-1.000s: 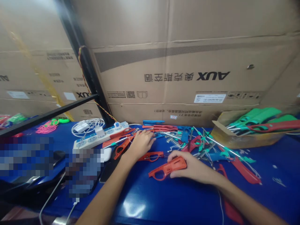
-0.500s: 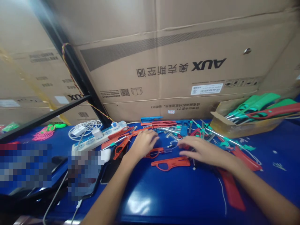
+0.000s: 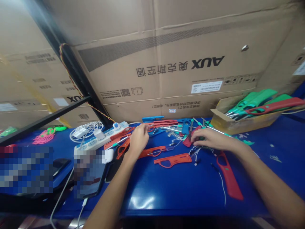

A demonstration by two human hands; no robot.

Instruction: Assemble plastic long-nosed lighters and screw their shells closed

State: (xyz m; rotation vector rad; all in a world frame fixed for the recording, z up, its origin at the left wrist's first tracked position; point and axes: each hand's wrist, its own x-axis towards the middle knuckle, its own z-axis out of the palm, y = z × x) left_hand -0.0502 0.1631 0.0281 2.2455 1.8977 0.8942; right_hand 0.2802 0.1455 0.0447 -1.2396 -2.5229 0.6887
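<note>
- Left hand (image 3: 139,138) is reaching among red plastic handle shells (image 3: 162,122); whether it is grasping one cannot be told.
- Right hand (image 3: 209,140) is resting palm-down, fingers slack, on green-tipped metal tubes (image 3: 199,122).
- Orange plastic handle shell (image 3: 172,160) is lying unheld on the blue tabletop (image 3: 178,190) between them.

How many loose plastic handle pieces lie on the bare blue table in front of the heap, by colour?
Orange handle pieces: 2
Red handle piece: 1
Total: 3
The heap under the hands is too tangled to count.
</note>
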